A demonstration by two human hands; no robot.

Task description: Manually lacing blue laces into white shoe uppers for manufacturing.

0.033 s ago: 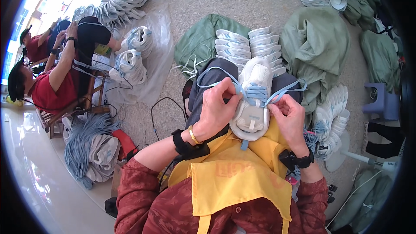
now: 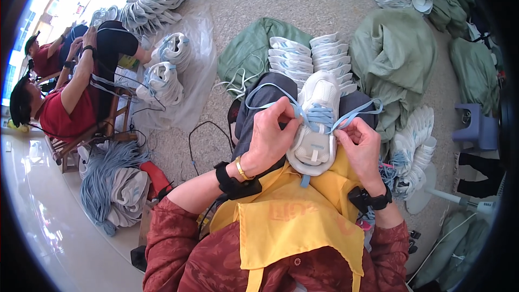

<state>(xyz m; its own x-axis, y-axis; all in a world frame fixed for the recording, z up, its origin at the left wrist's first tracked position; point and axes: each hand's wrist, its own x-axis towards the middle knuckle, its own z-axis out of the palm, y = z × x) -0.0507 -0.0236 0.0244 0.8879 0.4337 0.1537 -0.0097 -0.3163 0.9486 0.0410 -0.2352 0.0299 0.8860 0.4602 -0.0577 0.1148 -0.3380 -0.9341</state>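
A white sneaker (image 2: 319,87) rests on my lap, toe pointing away from me. Its light blue shoelace (image 2: 320,114) is threaded through the upper eyelets, and the loose ends loop out to both sides over my knees. At the shoe's left edge, my left hand (image 2: 268,134) is closed, thumb and forefinger pinching one end of the lace. My right hand (image 2: 361,145) pinches the other end beside the right eyelets. Below the laces the padded tongue (image 2: 312,143) lies exposed. A yellow apron (image 2: 294,227) covers my lap.
Stacked white shoe uppers (image 2: 330,57) stand beyond my knees, between green cloth sacks (image 2: 394,48). More shoes (image 2: 413,143) lie to my right near a blue stool (image 2: 476,130). On the left are a bundle of blue laces (image 2: 111,178) and a seated co-worker (image 2: 67,97).
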